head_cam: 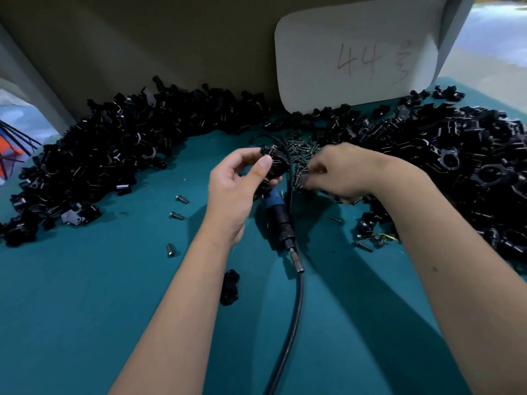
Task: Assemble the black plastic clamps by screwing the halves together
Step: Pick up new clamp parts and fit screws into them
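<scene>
From the head camera, two bare forearms reached forward over a teal surface (85,309). The left hand (236,186) was raised just above the surface, its thumb and curled fingers gripping a black clamp (273,163) near the centre of the view. The right hand (339,172) reached into a scatter of small screws (299,149) just beyond the clamp; its fingers were bent down among the screws and blurred, so I cannot tell whether they held one.

Under the left hand lay a blue and black power screwdriver (278,212), its black cable (293,309) running toward the viewer. A big heap of black clamp parts (108,149) curved along the far left of the surface, and another heap (456,166) filled the right side. A few loose screws (176,215) lay apart on the surface to the left of the left arm, and one black part (229,286) sat alone near that forearm. At the back stood a white card (356,52) with "44" written on it by hand.
</scene>
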The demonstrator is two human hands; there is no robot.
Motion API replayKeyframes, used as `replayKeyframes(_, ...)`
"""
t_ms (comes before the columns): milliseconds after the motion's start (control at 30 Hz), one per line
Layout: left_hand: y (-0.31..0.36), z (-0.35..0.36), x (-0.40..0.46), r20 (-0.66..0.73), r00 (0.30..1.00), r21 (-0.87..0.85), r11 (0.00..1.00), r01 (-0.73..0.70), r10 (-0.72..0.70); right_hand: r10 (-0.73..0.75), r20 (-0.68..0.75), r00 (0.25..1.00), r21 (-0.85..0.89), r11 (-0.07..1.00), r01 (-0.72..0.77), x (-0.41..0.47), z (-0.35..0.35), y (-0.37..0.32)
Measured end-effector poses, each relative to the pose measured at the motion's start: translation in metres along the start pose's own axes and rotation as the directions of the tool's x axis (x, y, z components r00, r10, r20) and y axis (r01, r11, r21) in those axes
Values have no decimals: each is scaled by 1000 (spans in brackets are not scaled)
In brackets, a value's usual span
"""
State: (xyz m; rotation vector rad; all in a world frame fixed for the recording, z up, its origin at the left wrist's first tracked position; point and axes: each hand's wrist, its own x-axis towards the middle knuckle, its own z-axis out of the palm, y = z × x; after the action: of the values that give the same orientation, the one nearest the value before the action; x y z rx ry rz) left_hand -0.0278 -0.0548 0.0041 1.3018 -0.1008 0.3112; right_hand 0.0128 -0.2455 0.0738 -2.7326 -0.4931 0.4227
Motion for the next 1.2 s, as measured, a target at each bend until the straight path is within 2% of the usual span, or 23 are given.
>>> replayKeyframes(67,-4,1,-2,10,1000,-6,1000,16,-16,123,189,974,-75,991,-111,-6,1,6)
replayKeyframes(100,-6,1,-3,10,1000,-1,1000,25,-25,155,229,961,-88,987,-138,-7,3,8)
replayKeyframes(233,-5,-3,-3,-31,998,-41,998,53,-54,148,231,962,-101,987,-128,-5,11,6)
replayKeyframes(300,-3,-5,-3,-66,994,-85,993,78,-84,133,204,970,-55,991,-124,-4,10,4)
replayKeyframes(367,-2,-7,-2,-95,987,-133,984,119,-133,99,145,984,63,992,-109,1,10,1)
replayKeyframes(433,-2,-10,0,-125,972,-190,966,175,-201,41,4,999,228,973,-41,9,13,-4)
replayKeyframes(467,-1,-12,1,-140,961,-216,954,207,-240,8,-112,994,306,951,27,15,16,-7)
replayKeyframes(533,-1,-17,2,-166,933,-281,923,264,-318,-35,-348,937,465,861,205,27,25,-15)
replayKeyframes(567,-1,-18,3,-173,921,-316,905,285,-350,-31,-419,908,565,774,287,32,30,-20)
replayKeyframes(633,0,-22,4,-162,906,-373,874,310,-390,0,-471,882,720,577,385,43,40,-29)
replayKeyframes(667,1,-24,5,-145,906,-385,866,319,-399,13,-473,881,758,517,399,49,45,-32)
replayKeyframes(733,1,-26,5,-113,909,-376,864,335,-402,18,-467,884,777,486,400,56,53,-36)
replayKeyframes(967,-1,-30,5,-78,915,-296,886,358,-395,-77,-435,897,751,520,408,60,61,-33)
replayKeyframes(1100,0,-32,5,-56,914,-356,863,358,-402,-56,-405,913,843,364,396,55,69,-38)
replayKeyframes(1200,2,-33,3,-17,898,-503,780,373,-440,-116,-371,921,894,225,388,52,67,-40)
